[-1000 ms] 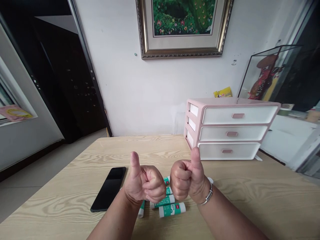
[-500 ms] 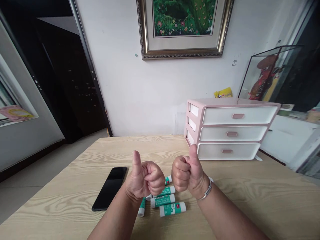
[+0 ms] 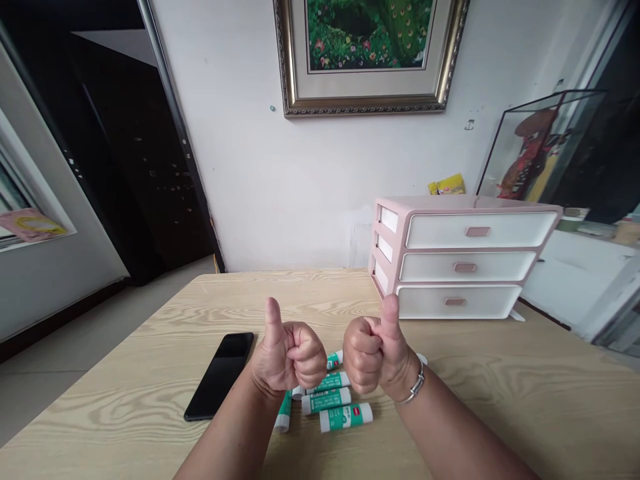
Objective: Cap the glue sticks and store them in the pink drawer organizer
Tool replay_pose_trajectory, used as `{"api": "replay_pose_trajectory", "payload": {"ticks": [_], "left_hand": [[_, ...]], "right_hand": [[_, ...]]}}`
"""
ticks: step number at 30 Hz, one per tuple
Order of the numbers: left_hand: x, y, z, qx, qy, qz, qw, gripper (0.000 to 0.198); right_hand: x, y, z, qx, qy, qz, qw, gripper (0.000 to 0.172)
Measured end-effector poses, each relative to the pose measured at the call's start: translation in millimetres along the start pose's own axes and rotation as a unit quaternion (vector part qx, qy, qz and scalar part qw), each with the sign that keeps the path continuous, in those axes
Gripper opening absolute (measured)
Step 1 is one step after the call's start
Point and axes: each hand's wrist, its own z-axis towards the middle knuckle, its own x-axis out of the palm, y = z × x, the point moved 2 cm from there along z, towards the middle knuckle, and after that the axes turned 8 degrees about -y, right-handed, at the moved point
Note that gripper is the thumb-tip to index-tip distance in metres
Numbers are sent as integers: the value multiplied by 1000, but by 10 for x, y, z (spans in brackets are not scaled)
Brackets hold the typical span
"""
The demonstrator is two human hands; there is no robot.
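My left hand (image 3: 290,353) is held above the table with its thumb up and its other fingers curled into the palm; nothing shows in it. Facing it, my right hand (image 3: 376,348) makes the same thumb-up fist, with a silver bracelet (image 3: 417,385) on the wrist. The two hands are apart. Below and between them lie several green and white glue sticks (image 3: 346,417) on their sides, some partly hidden by my left hand. A black phone (image 3: 220,377) lies flat to the left of my left hand.
On the wooden table (image 3: 125,373), a pink and white drawer unit (image 3: 463,267) stands at the back right, its drawers closed, with a yellow packet (image 3: 447,185) behind its top. A framed picture (image 3: 365,105) hangs on the wall. A glass case (image 3: 530,153) stands at the right.
My right hand has dropped very slightly, and my left hand has shifted a touch to the left. Both keep the same thumb-up shape.
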Motion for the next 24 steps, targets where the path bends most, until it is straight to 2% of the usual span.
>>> {"api": "replay_pose_trajectory", "payload": {"ticks": [11,24], "left_hand": [[79,41,11,-9,26,22,999,78],[201,154,-29,-14,84,41,995,78]], "right_hand": [[86,5,-2,-25,15,3,1000,70],[106,-76,-8,-3,50,5,999,70]]}}
